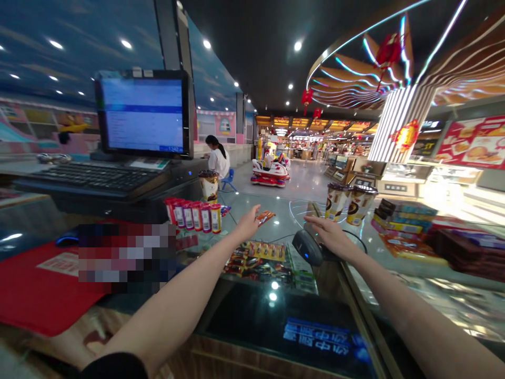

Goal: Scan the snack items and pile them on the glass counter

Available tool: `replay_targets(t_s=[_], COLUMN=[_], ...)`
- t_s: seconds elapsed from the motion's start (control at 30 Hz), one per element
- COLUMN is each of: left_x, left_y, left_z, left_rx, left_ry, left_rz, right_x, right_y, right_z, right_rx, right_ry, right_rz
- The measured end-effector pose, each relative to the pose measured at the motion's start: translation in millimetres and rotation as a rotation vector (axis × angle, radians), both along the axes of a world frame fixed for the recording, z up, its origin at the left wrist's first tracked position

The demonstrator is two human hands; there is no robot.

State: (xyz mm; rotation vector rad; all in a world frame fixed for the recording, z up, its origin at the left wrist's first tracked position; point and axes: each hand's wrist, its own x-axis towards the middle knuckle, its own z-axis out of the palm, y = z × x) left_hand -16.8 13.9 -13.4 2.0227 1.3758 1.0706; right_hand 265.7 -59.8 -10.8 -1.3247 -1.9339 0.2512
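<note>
My left hand (248, 222) reaches out over a glass counter (276, 300), palm up and fingers apart, its fingertips at a small orange snack packet (265, 216) that sits just beyond them. My right hand (330, 235) is wrapped around a black handheld barcode scanner (308, 247) near the counter's corner, fingers stretched over its top. Both forearms extend from the lower edge of the view.
A monitor (145, 113) and keyboard (92, 178) stand at left above a red mat (35, 287). A row of red tubes (193, 215), lidded cups (349, 202) and stacked snack boxes (402, 221) line the counter. A seated person (218, 157) is in the hall beyond.
</note>
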Motion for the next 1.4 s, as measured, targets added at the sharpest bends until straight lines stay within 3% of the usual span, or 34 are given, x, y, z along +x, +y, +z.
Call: replay_targets(t_s=[0.17,0.37,0.7,1.03,1.27,1.4], left_x=[-8,-12,-4,15,18,26], left_y=[-3,-8,-21,-38,-42,-47], left_z=[-7.3,-7.2,9.4,25.2,26.0,27.7], left_rx=[0.144,0.105,0.008,-0.490,-0.500,-0.194], left_ry=[0.244,0.400,0.044,-0.739,-0.711,-0.488], left_rz=[-0.058,0.093,0.094,-0.160,-0.223,-0.249], right_x=[0,3,7,3,2,1], right_y=[-3,-5,-8,-14,-13,-11], right_z=[0.3,-1.3,-2.6,5.2,7.2,9.8], right_rx=[-0.028,-0.047,0.009,0.004,0.024,-0.019], right_ry=[-0.028,-0.029,-0.007,0.011,0.053,0.148], right_rz=[0.029,0.033,-0.030,-0.085,-0.088,-0.077])
